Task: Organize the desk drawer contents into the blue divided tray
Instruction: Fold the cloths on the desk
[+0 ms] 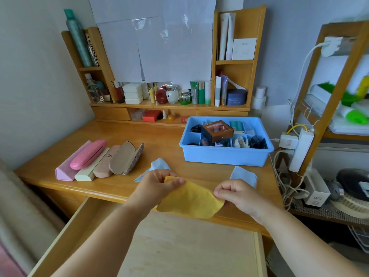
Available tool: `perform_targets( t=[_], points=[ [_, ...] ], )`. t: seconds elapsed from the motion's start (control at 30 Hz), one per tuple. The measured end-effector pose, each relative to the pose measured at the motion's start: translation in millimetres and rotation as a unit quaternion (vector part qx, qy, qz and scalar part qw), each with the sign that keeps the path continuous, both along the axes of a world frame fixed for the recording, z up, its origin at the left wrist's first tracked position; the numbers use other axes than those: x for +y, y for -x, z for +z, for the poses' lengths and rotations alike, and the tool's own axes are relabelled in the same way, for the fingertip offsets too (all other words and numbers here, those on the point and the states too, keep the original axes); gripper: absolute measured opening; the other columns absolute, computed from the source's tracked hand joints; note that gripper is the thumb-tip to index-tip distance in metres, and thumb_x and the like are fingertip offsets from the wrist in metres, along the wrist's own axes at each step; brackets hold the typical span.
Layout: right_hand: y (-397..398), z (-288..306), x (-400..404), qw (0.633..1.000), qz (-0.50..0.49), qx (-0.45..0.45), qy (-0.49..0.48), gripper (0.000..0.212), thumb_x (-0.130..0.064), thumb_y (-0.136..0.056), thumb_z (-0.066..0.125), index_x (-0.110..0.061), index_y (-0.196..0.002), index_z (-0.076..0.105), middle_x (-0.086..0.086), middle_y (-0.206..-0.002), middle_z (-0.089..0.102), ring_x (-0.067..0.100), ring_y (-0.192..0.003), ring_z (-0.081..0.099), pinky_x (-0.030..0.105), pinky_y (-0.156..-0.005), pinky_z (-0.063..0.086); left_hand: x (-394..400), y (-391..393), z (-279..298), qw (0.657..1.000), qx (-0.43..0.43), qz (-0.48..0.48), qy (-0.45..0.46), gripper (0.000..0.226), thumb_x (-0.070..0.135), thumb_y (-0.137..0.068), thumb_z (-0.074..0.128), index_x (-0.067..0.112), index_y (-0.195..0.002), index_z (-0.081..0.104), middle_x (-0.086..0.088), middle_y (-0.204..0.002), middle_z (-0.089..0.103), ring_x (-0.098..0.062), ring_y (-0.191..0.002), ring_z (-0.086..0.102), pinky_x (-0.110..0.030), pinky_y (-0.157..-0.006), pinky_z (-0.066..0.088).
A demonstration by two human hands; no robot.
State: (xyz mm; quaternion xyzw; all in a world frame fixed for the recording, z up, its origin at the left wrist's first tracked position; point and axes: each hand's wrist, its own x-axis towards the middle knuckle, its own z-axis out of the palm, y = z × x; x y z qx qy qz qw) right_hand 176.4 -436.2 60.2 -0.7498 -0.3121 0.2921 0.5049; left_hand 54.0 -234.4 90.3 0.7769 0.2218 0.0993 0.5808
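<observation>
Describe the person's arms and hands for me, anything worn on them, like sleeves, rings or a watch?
Both forearms are bare up to the frame's bottom edge, with no sleeves in view. The left hand and right hand show no gloves, rings, watch or bracelet.

Both bare forearms reach forward and converge. Left hand (157, 184) back-up, thumb and fingers pinching one upper corner of a yellow cloth (189, 198). Right hand (237, 193) level with it, just to its right, fingers curled, pinching the cloth's opposite edge.

Yellow cloth (191, 200) held before blue tray (225, 156).
</observation>
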Motion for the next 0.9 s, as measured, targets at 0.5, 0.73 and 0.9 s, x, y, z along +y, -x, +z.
perform_targets(
  t=[0.5, 0.73, 0.9],
  points=[
    [4, -12, 12, 0.982, -0.122, 0.141, -0.017, 0.023, -0.029, -0.092, 0.059, -0.009, -0.084, 0.068, 0.005, -0.082, 0.065, 0.021, -0.082, 0.064, 0.034, -0.073, 0.055, 0, -4, -39, 0.992, 0.022, 0.112, 0.043, 0.02, 0.027, -0.077, 0.077, 0.016, -0.065, 0.066, 0.001, -0.063, 0.057, -0.012, -0.061, 0.053, -0.025, -0.059, 0.046],
    [22, -20, 31, 0.983, -0.178, 0.053, 0.018, 0.035, -0.03, -0.091, 0.06, 0.003, -0.079, 0.063, 0.013, -0.064, 0.062, 0.029, -0.065, 0.065, 0.045, -0.073, 0.059, -53, -16, -53, 0.964, -0.087, 0.143, -0.208, 0.027, 0.022, -0.075, 0.074, 0.029, -0.06, 0.053, 0.019, -0.049, 0.052, 0.0, -0.05, 0.047, -0.01, -0.047, 0.035],
    [31, -21, 35, 0.982, -0.188, 0.008, -0.013, 0.038, -0.031, -0.093, 0.055, -0.002, -0.072, 0.066, 0.019, -0.07, 0.068, 0.034, -0.073, 0.068, 0.05, -0.073, 0.057, -69, -20, -57, 0.96, -0.109, 0.117, -0.228, 0.021, 0.019, -0.077, 0.073, 0.029, -0.066, 0.058, 0.011, -0.05, 0.051, 0.0, -0.056, 0.052, -0.008, -0.049, 0.034]
  ],
)
